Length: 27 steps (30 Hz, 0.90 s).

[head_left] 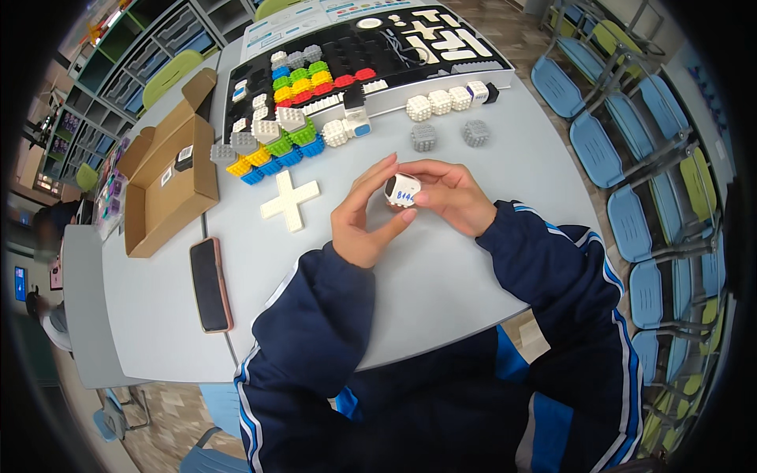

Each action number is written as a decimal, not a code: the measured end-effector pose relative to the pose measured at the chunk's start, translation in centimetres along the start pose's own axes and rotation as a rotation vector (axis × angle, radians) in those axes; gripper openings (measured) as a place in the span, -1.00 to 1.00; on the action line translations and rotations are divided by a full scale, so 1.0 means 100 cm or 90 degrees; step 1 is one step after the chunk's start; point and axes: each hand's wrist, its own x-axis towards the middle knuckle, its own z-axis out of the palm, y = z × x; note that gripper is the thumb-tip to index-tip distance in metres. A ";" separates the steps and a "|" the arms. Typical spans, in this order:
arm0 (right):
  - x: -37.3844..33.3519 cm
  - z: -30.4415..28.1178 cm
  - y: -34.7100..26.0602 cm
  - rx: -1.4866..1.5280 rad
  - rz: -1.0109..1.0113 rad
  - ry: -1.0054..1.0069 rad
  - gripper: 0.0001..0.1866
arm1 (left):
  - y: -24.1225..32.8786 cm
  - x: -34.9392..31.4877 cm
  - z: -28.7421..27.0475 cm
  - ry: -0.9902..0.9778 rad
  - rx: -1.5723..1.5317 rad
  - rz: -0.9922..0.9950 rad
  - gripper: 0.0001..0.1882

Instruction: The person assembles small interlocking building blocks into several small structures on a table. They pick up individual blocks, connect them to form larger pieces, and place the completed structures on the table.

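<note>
Held just above the pale grey table top (pixel 441 276), near its middle: a small white cube-shaped plastic block (pixel 403 190) with a dark face turned left and blue handwriting on the near face. Pinched between both hands at once, neither one resting flat on the table.

Left hand (pixel 364 221) coming in from the lower left, thumb under the block's lower right corner, fingers curled up and over its left side and top; closed on the block, not spread. Right hand (pixel 449 193) coming in from the right, fingertips pressed against the block's right and upper edge, thumb hidden behind it; also closed on the block.

No long axis to speak of, being near enough a cube; sitting slightly tilted, dark face toward the left palm. Lying directly between the two grips, touching both, so equally near either hand. Seemingly cradled more fully by the left, only steadied at the edge by the right.

Just beyond the hands, away from the body: a white cross-shaped flat plastic piece (pixel 290 200) to the left, two grey studded cubes (pixel 449 135) straight ahead, both well clear of the fingers. Farther left, a cluster of stacked coloured studded blocks (pixel 272 146), an open brown cardboard box (pixel 167 185) and a dark smartphone (pixel 210 284) lying face up.
</note>
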 end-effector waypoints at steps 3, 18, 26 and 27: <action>0.001 -0.001 -0.001 -0.056 -0.050 0.012 -0.46 | -0.002 0.001 0.003 0.037 -0.092 -0.049 -0.39; 0.000 0.004 0.001 -0.388 -0.280 0.059 -0.43 | 0.009 0.000 0.007 0.093 -0.187 -0.146 -0.46; 0.002 -0.007 -0.005 -0.820 -0.584 -0.040 -0.52 | 0.011 -0.005 0.013 0.110 -0.106 -0.089 -0.48; 0.003 -0.007 -0.005 -0.834 -0.593 -0.040 -0.53 | 0.011 -0.005 0.013 0.108 -0.104 -0.083 -0.48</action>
